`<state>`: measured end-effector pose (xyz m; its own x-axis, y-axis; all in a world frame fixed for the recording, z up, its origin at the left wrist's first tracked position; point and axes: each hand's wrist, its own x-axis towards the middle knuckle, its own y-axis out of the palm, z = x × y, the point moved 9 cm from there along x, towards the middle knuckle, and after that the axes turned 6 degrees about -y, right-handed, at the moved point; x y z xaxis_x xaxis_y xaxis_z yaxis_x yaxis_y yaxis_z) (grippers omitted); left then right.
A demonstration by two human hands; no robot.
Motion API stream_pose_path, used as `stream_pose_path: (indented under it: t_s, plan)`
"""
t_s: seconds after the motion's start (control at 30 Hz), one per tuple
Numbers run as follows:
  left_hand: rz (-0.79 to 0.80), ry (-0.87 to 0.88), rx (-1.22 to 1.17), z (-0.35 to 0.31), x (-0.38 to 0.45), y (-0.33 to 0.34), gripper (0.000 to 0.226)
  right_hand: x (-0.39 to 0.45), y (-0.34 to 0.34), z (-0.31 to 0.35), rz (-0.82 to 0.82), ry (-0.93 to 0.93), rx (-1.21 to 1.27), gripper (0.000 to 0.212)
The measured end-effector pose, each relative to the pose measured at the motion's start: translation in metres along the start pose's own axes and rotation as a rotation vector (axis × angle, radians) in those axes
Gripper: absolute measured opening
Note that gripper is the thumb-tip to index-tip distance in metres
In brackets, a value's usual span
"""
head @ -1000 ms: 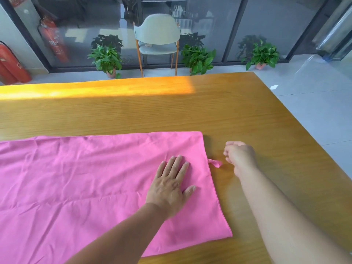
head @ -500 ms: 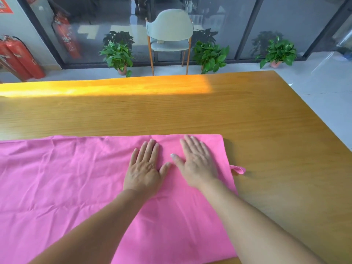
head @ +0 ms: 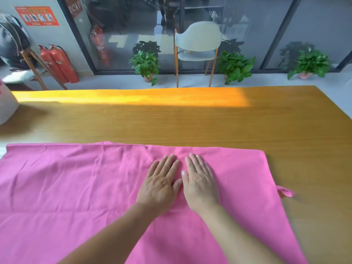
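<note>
Whereas a second ago the right hand (head: 200, 183) hung loosely curled over bare wood beside the hanging loop (head: 285, 192), it now lies flat on the pink cloth (head: 76, 187) next to the left hand (head: 160, 185). Both palms are down, fingers straight and together, thumbs almost touching, gripping nothing. The pair has also shifted along the cloth, away from its right edge and toward its middle. The cloth lies spread over the near half of the desk (head: 190, 126), its far hem parallel to the desk's far edge, with the loop trailing off its right side onto the wood. Creases (head: 47, 168) remain on the left part. The work in hand is judged to be smoothing, with the right end flattened and the left stretch yet to be pressed out.
</note>
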<state>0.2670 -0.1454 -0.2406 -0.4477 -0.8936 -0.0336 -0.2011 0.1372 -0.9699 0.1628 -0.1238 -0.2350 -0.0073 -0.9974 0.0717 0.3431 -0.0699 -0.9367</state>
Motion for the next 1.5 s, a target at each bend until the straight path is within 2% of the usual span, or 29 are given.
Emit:
stream_pose_path:
  t_s: [0.1,0.27,0.37,0.5,0.57,0.63,0.7,0.8,0.9,1.0,1.1,1.2,1.37,1.43,1.5]
  plan:
    - [0.016,-0.046,0.072,0.051,0.008,-0.012,0.09,0.002,0.008,-0.007,0.024,0.021,-0.078,0.069]
    - [0.059,-0.353,0.136,0.164,0.007,-0.041,0.1,0.002,0.009,-0.006,0.038,0.034,-0.158,0.074]
    - [-0.018,-0.312,0.089,0.158,-0.008,-0.052,0.092,0.003,0.009,0.001,0.077,0.027,-0.116,0.088]
    - [-0.041,-0.126,-0.039,0.109,-0.042,-0.034,0.079,0.01,0.005,0.065,-0.041,-0.055,0.029,0.08]
    - [-0.032,-0.145,-0.04,0.112,-0.048,-0.026,0.079,0.021,0.017,0.102,0.003,-0.111,0.106,0.083]
    - [-0.022,-0.174,0.009,0.128,-0.046,-0.027,0.087,0.03,0.029,0.119,0.04,-0.12,0.105,0.085]
    - [-0.003,-0.192,0.067,0.159,-0.044,-0.033,0.097,0.033,0.042,0.118,0.054,-0.1,0.022,0.084]
    - [-0.024,-0.273,0.095,0.24,-0.044,-0.058,0.108,0.03,0.051,0.113,0.046,-0.079,-0.088,0.071]
    - [-0.006,-0.411,0.101,0.332,-0.048,-0.085,0.099,0.029,0.052,0.114,0.066,-0.08,-0.147,0.074]
    - [0.045,-0.434,0.068,0.38,-0.046,-0.095,0.091,0.03,0.051,0.117,0.135,-0.069,-0.168,0.082]
    - [-0.029,-0.285,0.046,0.369,-0.046,-0.099,0.087,0.032,0.053,0.121,0.152,-0.019,-0.168,0.084]
    - [0.005,-0.151,0.087,0.375,-0.059,-0.092,0.091,0.03,0.059,0.131,0.131,-0.008,-0.17,0.08]
    - [0.022,-0.268,0.074,0.431,-0.06,-0.106,0.093,0.031,0.06,0.132,0.158,0.011,-0.206,0.083]
    - [-0.032,-0.309,0.059,0.422,-0.057,-0.111,0.092,0.031,0.058,0.139,0.134,0.031,-0.192,0.085]
    - [-0.106,-0.258,0.014,0.38,-0.056,-0.112,0.087,0.03,0.06,0.161,0.09,0.025,-0.126,0.083]
